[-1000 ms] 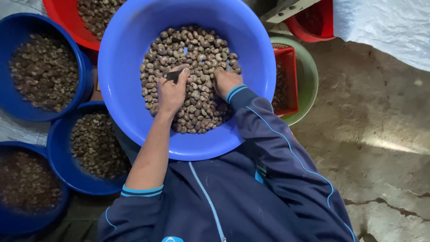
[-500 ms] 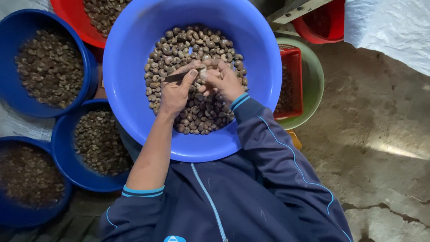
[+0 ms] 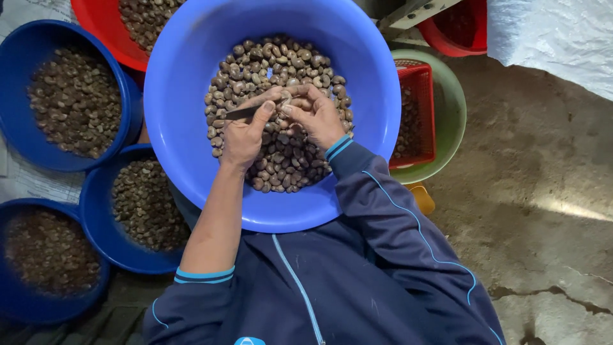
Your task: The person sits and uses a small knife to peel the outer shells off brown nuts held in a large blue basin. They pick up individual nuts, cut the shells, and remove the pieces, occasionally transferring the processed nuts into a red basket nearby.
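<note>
A big light-blue basin (image 3: 185,147) rests on my lap, holding a heap of brown-grey nuts (image 3: 281,160). My left hand (image 3: 246,131) grips a small dark knife (image 3: 241,113) whose blade points left. My right hand (image 3: 316,115) pinches a single pale nut (image 3: 285,102) between thumb and fingers, right against the left thumb, above the heap. Both hands meet at the middle of the basin. The left sleeve is pushed up to the elbow; the right sleeve reaches the wrist.
Three dark-blue bowls (image 3: 38,153) (image 3: 105,243) (image 3: 25,306) of nuts sit at the left. A red bowl (image 3: 102,32) with nuts lies behind. A red crate (image 3: 418,115) inside a green bowl (image 3: 453,108) stands right. Cracked concrete floor (image 3: 543,211) spreads right; a white sack (image 3: 555,32) lies at top right.
My right hand came off the heap with one nut and moved left to meet the left hand. The left hand lifted the knife slightly toward it.
</note>
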